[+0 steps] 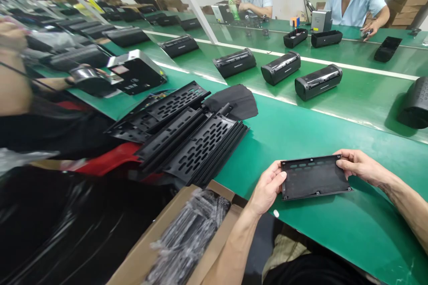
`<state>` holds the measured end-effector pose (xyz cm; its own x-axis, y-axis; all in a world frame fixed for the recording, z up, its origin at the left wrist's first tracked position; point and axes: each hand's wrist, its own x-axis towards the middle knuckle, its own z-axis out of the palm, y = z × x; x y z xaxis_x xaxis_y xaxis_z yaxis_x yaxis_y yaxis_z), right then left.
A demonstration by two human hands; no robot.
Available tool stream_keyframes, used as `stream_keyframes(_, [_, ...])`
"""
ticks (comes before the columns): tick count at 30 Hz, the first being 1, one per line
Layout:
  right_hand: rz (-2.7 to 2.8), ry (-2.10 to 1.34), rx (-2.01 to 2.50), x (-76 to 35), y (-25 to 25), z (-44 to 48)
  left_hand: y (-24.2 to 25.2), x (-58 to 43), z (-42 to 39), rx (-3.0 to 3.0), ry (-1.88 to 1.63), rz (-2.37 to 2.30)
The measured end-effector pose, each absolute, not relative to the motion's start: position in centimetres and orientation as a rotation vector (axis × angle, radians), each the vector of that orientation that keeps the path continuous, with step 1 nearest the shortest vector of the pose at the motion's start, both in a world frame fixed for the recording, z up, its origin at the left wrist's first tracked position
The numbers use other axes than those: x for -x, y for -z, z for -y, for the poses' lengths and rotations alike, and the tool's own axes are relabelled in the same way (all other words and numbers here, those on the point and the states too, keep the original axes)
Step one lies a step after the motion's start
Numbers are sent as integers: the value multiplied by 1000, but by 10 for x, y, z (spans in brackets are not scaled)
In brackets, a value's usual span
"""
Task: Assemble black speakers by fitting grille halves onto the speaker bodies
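Note:
A black plastic speaker grille panel [316,180] is held level just over the green table, near its front edge. It has a row of slots along its far side and small tabs on its rims; a dark sheet seems to cover the rest of its slots. My left hand [269,185] grips its left end, thumb on top. At the far right corner, my right hand [357,164] pinches the panel between thumb and fingers. To the left lies a stack of similar slotted panels [203,147], with dark cloth-like sheets [234,100] behind it.
A cardboard box [160,236] with plastic-wrapped parts stands left of my lap. Black speaker housings [317,82] line the green conveyor [364,107] ahead. Two people in light blue shirts [356,4] work across it. At left, a person's hand is by a tape roll [92,80].

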<state>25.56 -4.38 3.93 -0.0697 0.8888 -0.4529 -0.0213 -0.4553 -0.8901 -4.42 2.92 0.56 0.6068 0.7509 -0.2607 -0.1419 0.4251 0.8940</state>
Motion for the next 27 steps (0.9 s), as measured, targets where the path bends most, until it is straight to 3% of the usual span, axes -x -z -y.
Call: stream_keyframes(27, [897, -1668, 1396, -261, -24, 45, 1, 47, -31, -965, -654, -657])
